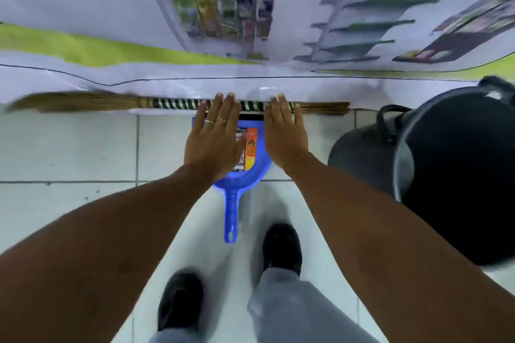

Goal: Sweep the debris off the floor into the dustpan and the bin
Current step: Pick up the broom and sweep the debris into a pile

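A blue dustpan (pixel 252 175) lies on the white tiled floor in front of my feet, its handle pointing back at me and a paper label on its pan. A straw broom (pixel 83 103) with a black-and-white striped grip lies sideways along the foot of the wall, bristles to the left. My left hand (pixel 214 139) and my right hand (pixel 285 133) hover flat, palms down, fingers stretched out, over the dustpan and near the broom's grip. Neither hand holds anything. A black bin (pixel 451 175) stands to the right. No debris shows on the floor.
A printed banner (pixel 250 8) showing shop shelves covers the wall ahead and curls onto the floor. My two black shoes (pixel 282 248) stand on the tiles just behind the dustpan handle. The bin has a carrying handle on its near rim.
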{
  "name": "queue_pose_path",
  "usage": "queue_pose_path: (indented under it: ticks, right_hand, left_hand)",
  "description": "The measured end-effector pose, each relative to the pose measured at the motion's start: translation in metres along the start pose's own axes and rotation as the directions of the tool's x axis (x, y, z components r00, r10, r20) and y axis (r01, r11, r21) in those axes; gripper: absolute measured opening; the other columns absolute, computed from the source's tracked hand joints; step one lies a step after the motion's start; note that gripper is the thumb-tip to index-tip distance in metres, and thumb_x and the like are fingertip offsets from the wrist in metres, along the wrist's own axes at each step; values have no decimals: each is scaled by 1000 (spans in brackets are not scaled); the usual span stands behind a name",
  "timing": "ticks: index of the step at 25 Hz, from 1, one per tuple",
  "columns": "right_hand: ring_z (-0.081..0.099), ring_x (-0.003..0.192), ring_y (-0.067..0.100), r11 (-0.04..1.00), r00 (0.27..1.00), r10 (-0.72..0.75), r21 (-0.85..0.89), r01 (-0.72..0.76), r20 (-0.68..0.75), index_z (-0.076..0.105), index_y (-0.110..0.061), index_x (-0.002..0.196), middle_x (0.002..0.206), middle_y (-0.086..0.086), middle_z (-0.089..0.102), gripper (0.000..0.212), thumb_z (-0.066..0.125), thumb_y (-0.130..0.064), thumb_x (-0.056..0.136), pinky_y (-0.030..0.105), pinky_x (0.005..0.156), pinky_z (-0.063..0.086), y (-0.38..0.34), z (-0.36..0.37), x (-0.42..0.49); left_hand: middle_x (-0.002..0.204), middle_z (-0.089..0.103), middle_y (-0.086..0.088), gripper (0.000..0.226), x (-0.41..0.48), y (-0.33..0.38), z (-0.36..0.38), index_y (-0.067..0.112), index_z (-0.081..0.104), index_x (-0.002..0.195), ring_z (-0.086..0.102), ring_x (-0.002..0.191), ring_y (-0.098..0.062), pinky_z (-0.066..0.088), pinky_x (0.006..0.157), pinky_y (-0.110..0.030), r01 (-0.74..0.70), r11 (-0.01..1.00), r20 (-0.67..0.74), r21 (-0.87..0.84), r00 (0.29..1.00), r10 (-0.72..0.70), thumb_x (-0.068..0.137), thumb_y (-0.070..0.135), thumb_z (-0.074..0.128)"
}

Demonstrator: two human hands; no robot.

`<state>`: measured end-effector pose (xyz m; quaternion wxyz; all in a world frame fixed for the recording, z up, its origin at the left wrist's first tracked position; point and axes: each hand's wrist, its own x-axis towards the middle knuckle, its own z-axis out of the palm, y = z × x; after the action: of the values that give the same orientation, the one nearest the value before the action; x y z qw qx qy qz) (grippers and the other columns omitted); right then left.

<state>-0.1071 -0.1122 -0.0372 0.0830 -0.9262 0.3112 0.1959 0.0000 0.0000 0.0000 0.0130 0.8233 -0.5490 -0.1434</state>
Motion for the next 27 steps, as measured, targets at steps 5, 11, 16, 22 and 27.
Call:
queue_pose_path:
  ticks: [5, 11, 16, 22, 27]
  right_hand:
    - [28, 139, 39, 995, 985, 61, -83, -48, 161, 33, 0, 141, 145, 22, 39, 51, 44, -7, 91, 56, 114, 19, 14, 62, 89]
    - [39, 127, 37, 994, 993, 57, -95, -48, 99, 48, 4, 127, 130, 23, 53, 37, 41, -1, 91, 47, 101, 35, 11, 70, 100]
    - [43, 118, 38, 991, 998, -63, -118, 61, -12, 55, 4, 113, 120, 24, 51, 31, 37, -5, 90, 45, 95, 36, -8, 20, 63]
    - [63, 102, 38, 955, 935, -295, 89, 282, 198, 44, -9, 130, 119, 17, 61, 41, 47, -20, 90, 44, 77, 51, -48, -91, -45]
    - [60, 105, 39, 931, 919, -140, 364, -4, 368, 37, -23, 139, 120, 15, 60, 59, 54, -19, 83, 41, 81, 49, -67, -170, -138]
  left_hand:
    - [154, 24, -17, 62, 38, -32, 85, 0, 23, 144, 16, 145, -31, 11, 120, -47, 87, 996, -4, 21, 996, -87, 95, 35, 38]
    - [154, 27, -17, 62, 25, -30, 87, 0, 25, 143, 20, 144, -32, 14, 119, -48, 94, 996, 51, 3, 994, -94, 95, 34, 42]
    - [155, 22, -16, 63, 2, -35, 29, 2, 21, 145, 16, 145, -31, 12, 119, -46, 101, 992, 80, 81, 991, -108, 96, 38, 35]
    - [151, 31, -19, 63, -83, -8, -69, 0, 31, 142, 31, 139, -35, 23, 115, -50, 23, 996, 143, 84, 989, -35, 92, 34, 49]
    - [157, 19, -13, 64, -166, 17, -149, 6, 15, 147, 18, 145, -29, 8, 120, -44, 137, 990, 249, -35, 961, -124, 95, 39, 36]
